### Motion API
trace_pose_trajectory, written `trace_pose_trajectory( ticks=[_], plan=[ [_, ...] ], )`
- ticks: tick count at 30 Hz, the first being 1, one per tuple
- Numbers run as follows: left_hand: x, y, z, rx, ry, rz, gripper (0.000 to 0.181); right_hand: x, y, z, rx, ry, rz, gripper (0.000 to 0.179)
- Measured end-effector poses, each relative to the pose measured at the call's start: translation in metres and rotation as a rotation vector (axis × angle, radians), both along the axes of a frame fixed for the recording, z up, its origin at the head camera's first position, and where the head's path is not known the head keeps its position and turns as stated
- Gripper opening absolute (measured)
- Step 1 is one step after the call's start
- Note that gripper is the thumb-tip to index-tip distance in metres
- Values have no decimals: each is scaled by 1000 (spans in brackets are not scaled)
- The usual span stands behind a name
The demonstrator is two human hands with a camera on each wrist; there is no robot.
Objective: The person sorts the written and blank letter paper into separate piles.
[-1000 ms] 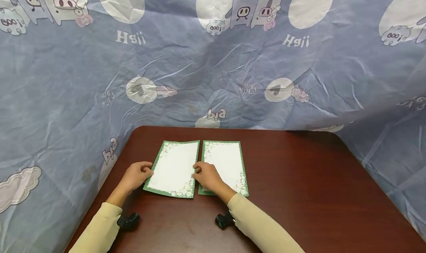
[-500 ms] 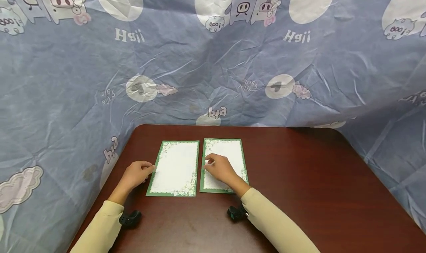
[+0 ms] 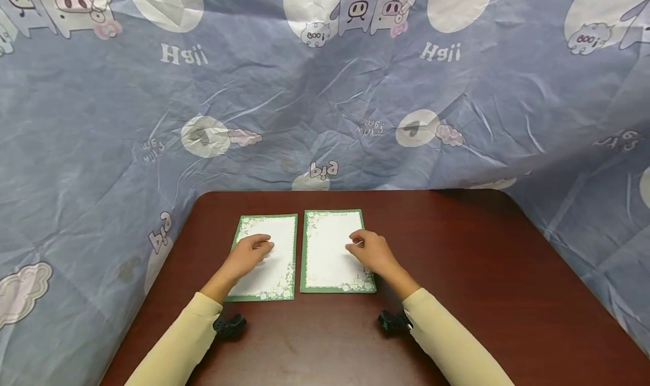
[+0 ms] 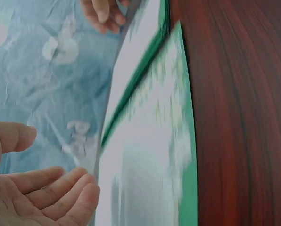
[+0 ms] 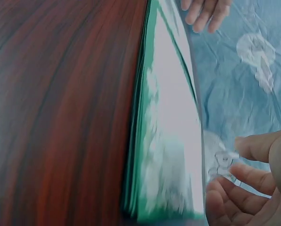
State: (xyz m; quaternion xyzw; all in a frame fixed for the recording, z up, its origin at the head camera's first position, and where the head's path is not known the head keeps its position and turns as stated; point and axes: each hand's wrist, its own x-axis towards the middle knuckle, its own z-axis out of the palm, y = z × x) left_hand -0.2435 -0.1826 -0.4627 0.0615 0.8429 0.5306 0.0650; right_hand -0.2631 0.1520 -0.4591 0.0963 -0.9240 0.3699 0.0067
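Observation:
Two white paper piles with green floral borders lie side by side on the table. My left hand (image 3: 250,255) hovers over the left sheet of paper (image 3: 279,264), fingers loosely bent and holding nothing. In the left wrist view, its thumb and fingers (image 4: 60,190) are spread apart beside the sheet. At the right edge of the stack of paper (image 3: 331,256) is my right hand (image 3: 376,253), also holding nothing. The right wrist view shows the layered green edges of this stack (image 5: 171,117), with my thumb and fingers apart beside it.
The dark reddish-brown table (image 3: 457,284) extends to the right of the papers and in front of them. A blue patterned cloth (image 3: 254,81) hangs behind the table's far edge. Black straps with devices (image 3: 231,325) sit on both wrists.
My right hand has left the left sheet's edge and moved right across the stack. The left sheet has settled flat. My left hand has come off its left edge and moved over it.

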Motion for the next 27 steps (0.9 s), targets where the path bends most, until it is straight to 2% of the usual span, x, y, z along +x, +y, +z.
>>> trace_pose_trajectory(
  ticks=[5, 9, 13, 17, 22, 27],
  plan=[
    [-5, 32, 0, 58, -15, -62, 53, 4, 21, -4, 26, -29, -58, 40],
    [-5, 52, -3, 47, -41, -98, 57, 9, 31, -10, 29, -52, -77, 39],
    [-3, 65, -7, 30, -58, -127, 61, 11, 34, -14, 2, -32, -69, 31],
    [0, 71, -12, 13, -59, -107, 60, 13, 33, -16, -32, -12, -67, 27],
    [2, 73, -14, 26, -21, -75, 57, 14, 33, -18, -63, 40, -94, 23],
    [3, 78, -14, 84, 9, -49, 56, 14, 32, -19, -174, 92, -117, 23]
  ],
)
